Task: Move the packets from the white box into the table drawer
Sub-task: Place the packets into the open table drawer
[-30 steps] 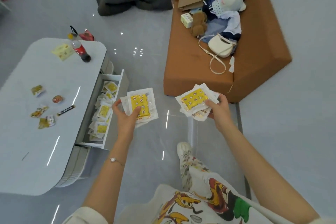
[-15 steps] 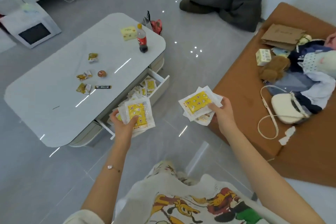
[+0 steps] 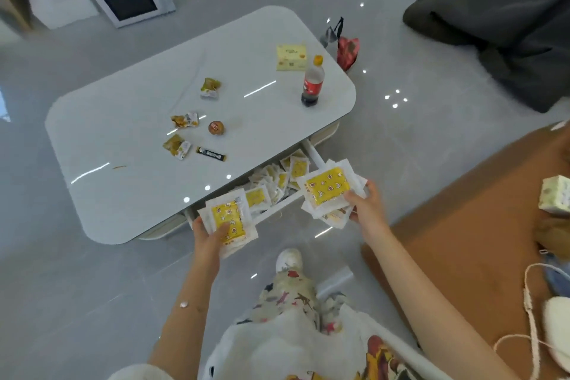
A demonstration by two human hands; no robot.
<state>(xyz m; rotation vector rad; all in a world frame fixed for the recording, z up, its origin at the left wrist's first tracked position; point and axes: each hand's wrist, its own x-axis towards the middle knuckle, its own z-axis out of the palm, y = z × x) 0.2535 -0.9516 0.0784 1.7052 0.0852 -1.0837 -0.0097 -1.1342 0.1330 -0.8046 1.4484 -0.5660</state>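
My left hand point(image 3: 207, 242) grips a fanned stack of white packets with yellow centres point(image 3: 229, 219), held just in front of the near end of the open table drawer point(image 3: 279, 207). My right hand point(image 3: 367, 210) grips a second stack of the same packets point(image 3: 328, 188) over the drawer's far end. Several more packets point(image 3: 271, 182) lie loose inside the drawer, which sticks out from under the white table top point(image 3: 123, 139). No white box of packets can be made out with certainty.
On the table stand a cola bottle point(image 3: 313, 83), a pale yellow box point(image 3: 291, 57), several snack wrappers point(image 3: 184, 120), a small round item point(image 3: 216, 127) and a black stick sachet point(image 3: 211, 154). A brown sofa point(image 3: 462, 241) with a small box, a bag and clothes is at right. A dark bag point(image 3: 505, 15) lies on the floor behind.
Both hands have carried their packet stacks toward the drawer. The left stack is now at its near end, the right stack over its far end. The view has turned toward the table.
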